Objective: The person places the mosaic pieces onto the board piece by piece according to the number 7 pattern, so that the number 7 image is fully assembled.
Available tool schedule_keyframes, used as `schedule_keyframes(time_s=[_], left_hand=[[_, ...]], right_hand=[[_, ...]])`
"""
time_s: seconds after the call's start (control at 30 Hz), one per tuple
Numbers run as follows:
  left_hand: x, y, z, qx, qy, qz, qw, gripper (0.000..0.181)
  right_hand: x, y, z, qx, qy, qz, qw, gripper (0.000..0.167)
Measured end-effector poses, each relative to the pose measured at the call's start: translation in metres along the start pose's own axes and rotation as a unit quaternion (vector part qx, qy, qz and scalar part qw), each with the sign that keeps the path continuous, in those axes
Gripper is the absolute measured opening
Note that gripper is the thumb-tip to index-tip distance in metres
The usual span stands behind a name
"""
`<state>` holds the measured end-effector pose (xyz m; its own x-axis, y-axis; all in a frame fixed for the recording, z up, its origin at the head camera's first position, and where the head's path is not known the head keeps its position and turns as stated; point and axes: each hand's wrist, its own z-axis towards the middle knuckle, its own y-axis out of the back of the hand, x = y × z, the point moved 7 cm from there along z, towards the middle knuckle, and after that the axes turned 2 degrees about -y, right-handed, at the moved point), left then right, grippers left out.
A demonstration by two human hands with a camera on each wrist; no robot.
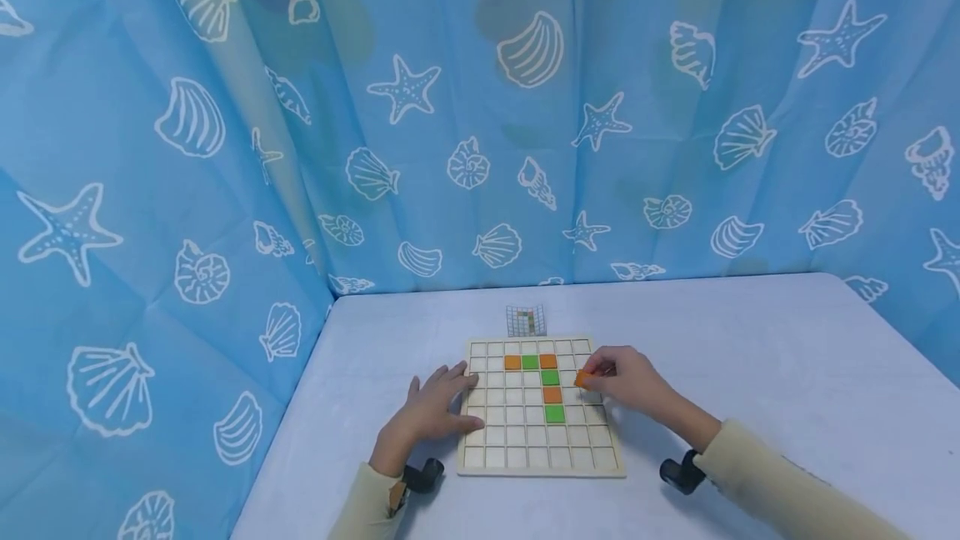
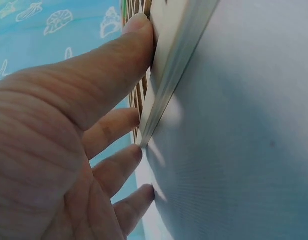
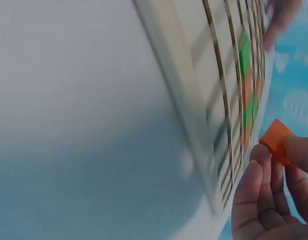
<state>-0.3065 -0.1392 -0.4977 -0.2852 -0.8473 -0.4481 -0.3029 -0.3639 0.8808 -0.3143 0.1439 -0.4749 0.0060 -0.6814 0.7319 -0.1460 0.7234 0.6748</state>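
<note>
A wooden grid board (image 1: 495, 458) lies flat on the table, with orange tiles and green tiles (image 1: 554, 414) set in some of its squares. They form a short row near the far side and a column running toward the near side. My left hand (image 1: 432, 408) rests on the board's left edge, its fingers spread; in the left wrist view the thumb (image 2: 108, 65) lies on the rim. Over the board's right side, my right hand (image 1: 628, 379) pinches an orange tile (image 3: 277, 141) between thumb and fingertips, raised above the squares.
A small card (image 1: 527, 321) with a printed grid and coloured squares stands just beyond the board's far edge. The white tablecloth (image 1: 735, 340) spreads around the board. A blue curtain (image 1: 450, 107) with shell and starfish prints hangs behind and at the left.
</note>
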Motion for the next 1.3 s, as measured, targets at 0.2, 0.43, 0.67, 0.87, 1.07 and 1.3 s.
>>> schedule_keyframes(time_s=[0.2,0.43,0.67,0.87,1.07,1.3], left_hand=[[0.0,0.0,0.0,-0.004,-0.002,0.0,1.0,0.075],[-0.001,-0.002,-0.002,0.001,0.006,0.0,1.0,0.075],[-0.001,0.001,-0.004,-0.003,0.009,0.001,1.0,0.074],[0.0,-0.002,-0.005,-0.003,0.012,-0.004,0.9999,0.073],[0.003,-0.001,-0.003,-0.003,0.009,-0.006,0.9999,0.074],[0.012,-0.005,-0.003,0.007,0.017,-0.004,0.9998,0.074]], right_hand=[[0.016,-0.035,-0.018,0.064,0.033,0.004,0.9974,0.01],[0.025,-0.052,-0.028,0.114,0.105,-0.032,0.9874,0.01],[0.03,-0.055,-0.03,0.105,0.128,-0.079,0.983,0.011],[0.023,-0.057,-0.028,0.102,0.087,-0.069,0.9886,0.012],[0.02,-0.06,-0.024,0.107,0.076,-0.06,0.9896,0.012],[0.02,-0.068,-0.02,0.135,0.067,-0.038,0.9878,0.011]])
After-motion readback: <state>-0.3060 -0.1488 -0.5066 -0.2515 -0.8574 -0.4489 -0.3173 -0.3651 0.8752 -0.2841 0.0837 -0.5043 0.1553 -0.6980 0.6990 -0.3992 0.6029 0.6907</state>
